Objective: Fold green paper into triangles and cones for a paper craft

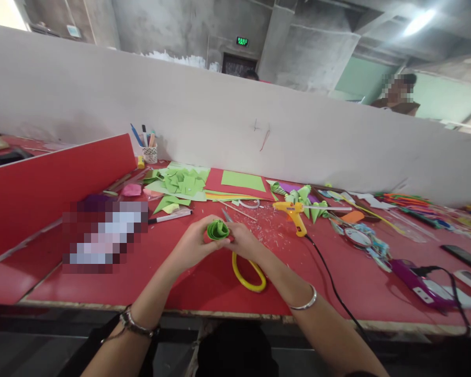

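Observation:
Between my two hands is a rolled piece of green paper point(217, 229), its spiral end facing up toward me. My left hand point(198, 238) wraps round it from the left, thumb along its near side. From the right, my right hand point(242, 242) closes on the same roll; some of its fingertips are hidden behind the paper. Scissors with a yellow handle point(249, 285) lie on the table under my right hand, their blade tip showing just beyond it.
A yellow glue gun point(295, 214) with a black cord lies to the right. Green paper pieces point(184, 180) are piled at the back, near a pen cup point(149, 153). A marker point(170, 215) lies left of my hands. A purple power strip point(419, 285) is at the right edge.

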`<state>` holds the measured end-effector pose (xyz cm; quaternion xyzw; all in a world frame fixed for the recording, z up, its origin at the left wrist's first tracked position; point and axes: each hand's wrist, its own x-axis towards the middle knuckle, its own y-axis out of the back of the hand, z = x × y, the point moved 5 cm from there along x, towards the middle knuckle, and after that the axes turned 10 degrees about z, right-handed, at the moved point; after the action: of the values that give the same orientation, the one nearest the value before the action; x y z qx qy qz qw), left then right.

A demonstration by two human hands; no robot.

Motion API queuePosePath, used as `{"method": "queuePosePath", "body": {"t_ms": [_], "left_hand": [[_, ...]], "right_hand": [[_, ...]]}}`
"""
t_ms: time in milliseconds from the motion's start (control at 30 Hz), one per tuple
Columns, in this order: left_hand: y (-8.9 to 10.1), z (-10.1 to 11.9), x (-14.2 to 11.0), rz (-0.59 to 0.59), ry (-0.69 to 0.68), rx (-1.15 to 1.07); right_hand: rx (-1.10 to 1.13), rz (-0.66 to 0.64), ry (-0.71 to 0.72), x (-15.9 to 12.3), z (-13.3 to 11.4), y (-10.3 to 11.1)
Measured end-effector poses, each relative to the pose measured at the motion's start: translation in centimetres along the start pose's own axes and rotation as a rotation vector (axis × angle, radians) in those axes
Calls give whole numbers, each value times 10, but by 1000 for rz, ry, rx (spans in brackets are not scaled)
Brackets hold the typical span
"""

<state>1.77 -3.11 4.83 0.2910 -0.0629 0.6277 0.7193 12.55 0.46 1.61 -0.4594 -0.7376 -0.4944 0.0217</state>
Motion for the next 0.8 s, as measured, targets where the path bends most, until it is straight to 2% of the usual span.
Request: {"method": "queuePosePath", "body": {"t_ms": [100, 267, 433, 533, 633, 800], "left_hand": [[1, -3, 1, -34, 42, -49], [8, -7, 2, 42, 50, -40], [10, -4, 3, 104, 63, -56], [5, -6, 3, 26, 130, -112], [-1, -11, 1, -76, 212, -177], [-4, -22, -1, -90, 263, -162]], "right_hand": [[-23, 16, -13, 1, 0, 1], [39, 58, 55, 1, -9, 8], [240, 255, 98, -2, -19, 22], [271, 328, 102, -1, -26, 26], [317, 272, 98, 2, -33, 23], [376, 180, 39, 2, -31, 16]]}}
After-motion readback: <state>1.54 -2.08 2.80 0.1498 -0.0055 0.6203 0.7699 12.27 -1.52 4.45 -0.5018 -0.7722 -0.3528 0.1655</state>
